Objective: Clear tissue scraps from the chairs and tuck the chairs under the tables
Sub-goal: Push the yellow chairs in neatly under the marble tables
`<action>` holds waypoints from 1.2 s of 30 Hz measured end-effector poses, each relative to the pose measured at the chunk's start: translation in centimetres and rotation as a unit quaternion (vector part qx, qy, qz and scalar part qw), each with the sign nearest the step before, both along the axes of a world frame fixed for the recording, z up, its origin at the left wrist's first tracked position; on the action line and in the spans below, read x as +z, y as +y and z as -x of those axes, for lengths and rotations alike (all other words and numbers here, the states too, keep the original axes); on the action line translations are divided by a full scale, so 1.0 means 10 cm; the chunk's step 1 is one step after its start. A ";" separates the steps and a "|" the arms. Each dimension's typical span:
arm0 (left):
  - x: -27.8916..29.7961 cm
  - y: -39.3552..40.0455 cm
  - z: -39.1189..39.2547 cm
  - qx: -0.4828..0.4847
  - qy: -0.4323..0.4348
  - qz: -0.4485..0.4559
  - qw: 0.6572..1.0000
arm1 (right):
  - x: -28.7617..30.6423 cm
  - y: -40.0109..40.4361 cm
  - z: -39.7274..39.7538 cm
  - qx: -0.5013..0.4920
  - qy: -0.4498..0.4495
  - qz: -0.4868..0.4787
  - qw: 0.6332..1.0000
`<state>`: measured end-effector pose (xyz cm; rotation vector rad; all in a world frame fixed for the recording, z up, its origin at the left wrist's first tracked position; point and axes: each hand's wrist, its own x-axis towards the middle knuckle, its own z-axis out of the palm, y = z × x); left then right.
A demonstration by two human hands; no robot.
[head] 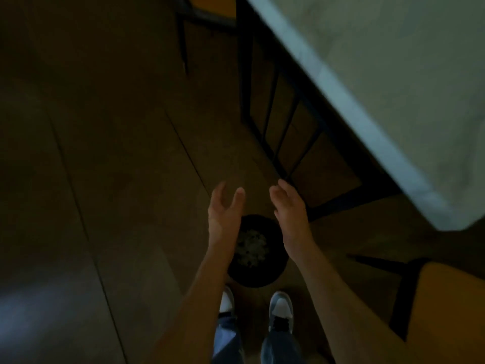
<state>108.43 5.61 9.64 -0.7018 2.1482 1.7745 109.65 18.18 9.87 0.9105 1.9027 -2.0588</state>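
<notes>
A round black bin [256,275] stands on the floor just in front of my shoes, with white tissue scraps [251,246] lying inside it. My left hand [224,211] and my right hand [290,208] hover side by side above the bin, palms facing each other, fingers spread, nothing held in either. An orange-seated chair [446,306] with a black frame stands at the lower right. A second orange chair [210,3] shows at the top edge. The pale tabletop [393,74] fills the upper right on a black metal frame [283,122].
Dark tiled floor [91,179] spreads across the whole left side. My two grey-and-white shoes [280,307] stand right behind the bin. The scene is dim and slightly blurred.
</notes>
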 end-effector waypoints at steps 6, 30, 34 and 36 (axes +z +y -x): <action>1.56 0.03 0.36 -0.050 0.128 0.066 0.988 | 1.58 0.07 0.34 0.069 0.126 -0.113 0.983; 5.73 -0.08 0.34 -0.060 0.489 0.381 0.782 | 5.65 0.33 0.46 0.106 0.418 -0.483 0.762; 5.81 -0.12 0.37 -0.063 0.487 0.377 0.786 | 5.75 0.28 0.52 0.116 0.421 -0.484 0.758; 5.80 -0.17 0.39 -0.060 0.480 0.377 0.790 | 5.74 0.25 0.56 0.121 0.419 -0.481 0.760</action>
